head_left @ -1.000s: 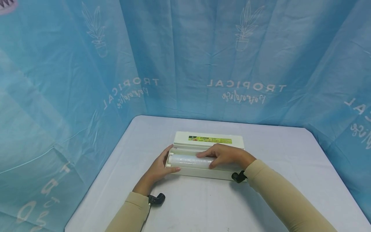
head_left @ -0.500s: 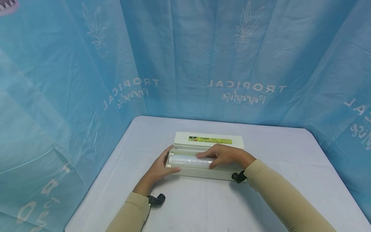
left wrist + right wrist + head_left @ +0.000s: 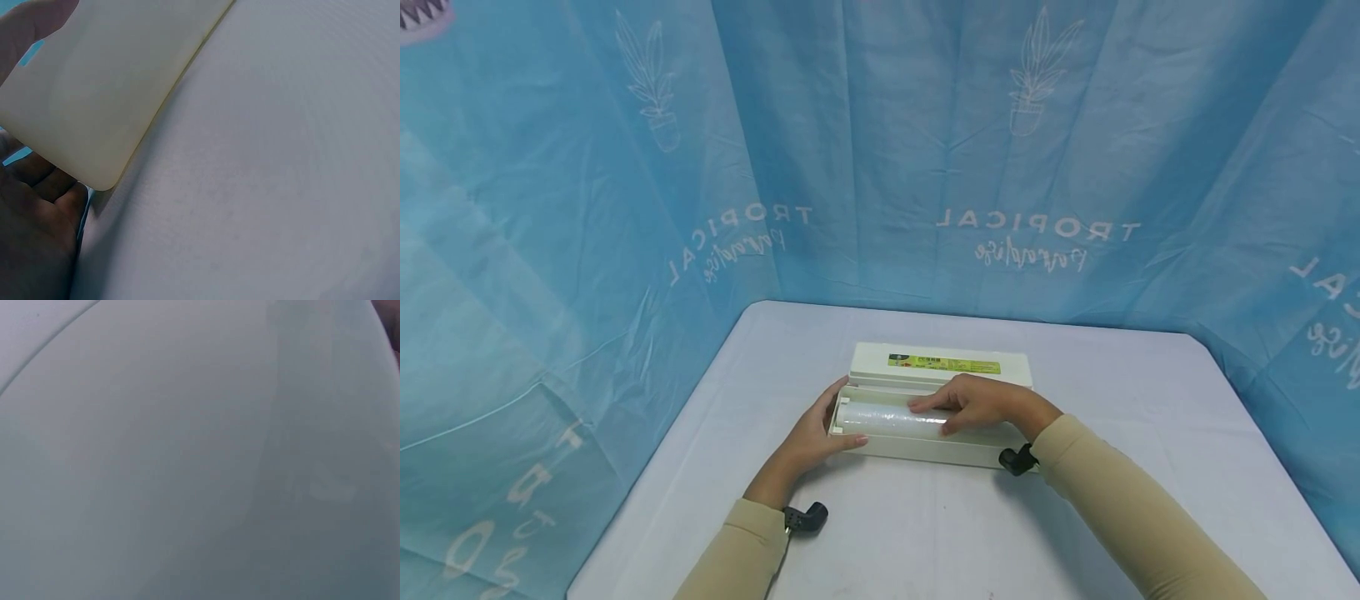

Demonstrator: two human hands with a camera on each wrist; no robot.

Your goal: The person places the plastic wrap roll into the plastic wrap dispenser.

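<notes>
A white cling film dispenser box [image 3: 917, 447] lies on the table with its lid [image 3: 940, 350] folded open behind it. Inside sits a roll of cling film [image 3: 887, 418], clear and shiny. My left hand [image 3: 808, 429] grips the box's left end, thumb over the front edge and fingers behind the end wall. From the right, my right hand [image 3: 977, 402] reaches into the box and holds the roll between thumb and fingers; the roll's right part is hidden beneath it. In the left wrist view, the box wall [image 3: 112, 94] stands between thumb and fingers. A pale box surface [image 3: 187, 456] fills the right wrist view.
A white cloth covers the table [image 3: 925, 533]. Blue printed curtains [image 3: 895, 150] hang close behind the table and along both sides. A green and yellow label [image 3: 943, 363] is on the lid. Both wrists carry small black cameras [image 3: 806, 517].
</notes>
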